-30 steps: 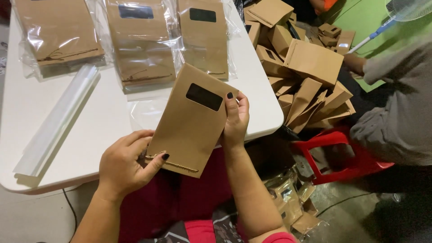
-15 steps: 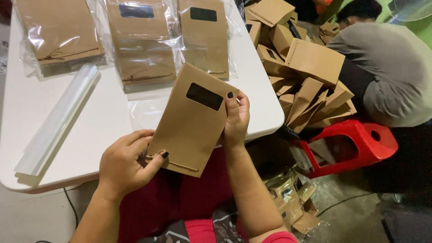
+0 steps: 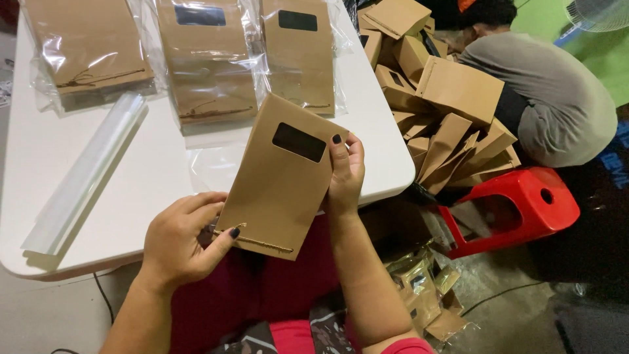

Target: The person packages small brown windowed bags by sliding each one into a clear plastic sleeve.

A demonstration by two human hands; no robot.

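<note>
Only the co-worker (image 3: 544,98) at 2 o'clock moved, now hunched lower behind the one red stool (image 3: 517,206). On the table (image 3: 131,190): three wrapped packs (image 3: 209,65). One bag (image 3: 278,174) dead centre, left hand (image 3: 183,239) pinching its bottom, right hand (image 3: 344,170) gripping its side.

Left hand (image 3: 180,239) and right hand (image 3: 345,172) hold a brown paper bag (image 3: 278,178) above the white table (image 3: 131,190).

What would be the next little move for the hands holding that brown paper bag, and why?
Probably slide the brown paper bag into a clear sleeve. The left hand pinches its lower edge by the string, the right hand steadies its side, and it is bare, while the bags on the white table already sit in clear wrappers. A loose clear sleeve lies just beneath.
</note>
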